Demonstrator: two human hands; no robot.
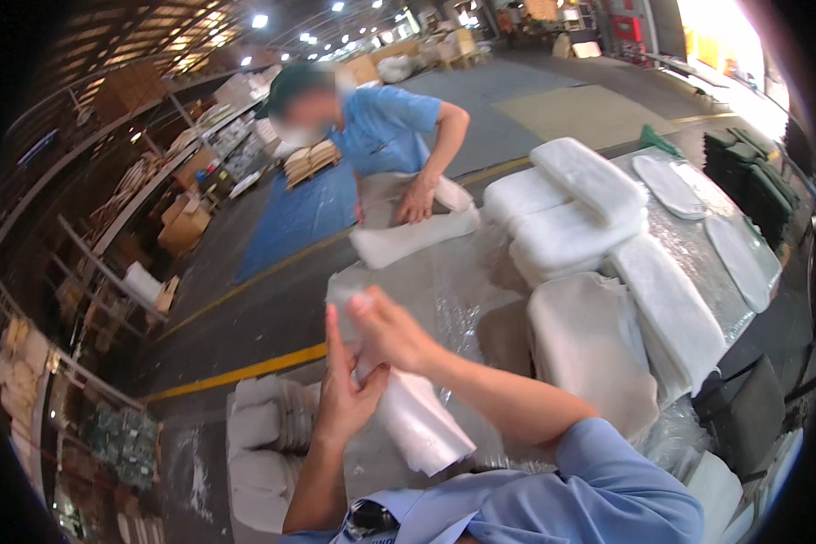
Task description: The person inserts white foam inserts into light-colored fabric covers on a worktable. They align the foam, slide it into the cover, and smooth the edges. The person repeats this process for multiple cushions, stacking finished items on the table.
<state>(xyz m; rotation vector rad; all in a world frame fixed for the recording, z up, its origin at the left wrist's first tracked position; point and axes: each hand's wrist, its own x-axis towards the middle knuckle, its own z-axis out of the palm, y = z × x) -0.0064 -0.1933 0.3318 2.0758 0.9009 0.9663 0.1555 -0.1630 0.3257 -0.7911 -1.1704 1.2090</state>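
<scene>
In front of my chest I hold a glossy white sheet, curled into a long sleeve-like shape and sloping down toward my shirt. My left hand is at its left side, thumb across the sheet and fingers pointing up. My right hand wraps the upper end; its fingertips are slightly blurred. Whether anything lies inside the curled sheet is hidden. Beneath my hands is a table covered with clear plastic. Left of my left forearm stand stacked grey-white pads.
Across the table, a person in a blue shirt handles a pale long pad. Thick white fluffy pads are piled on the right, beside a stack of beige pads. Shelving lines the left; dark green folded items stand far right.
</scene>
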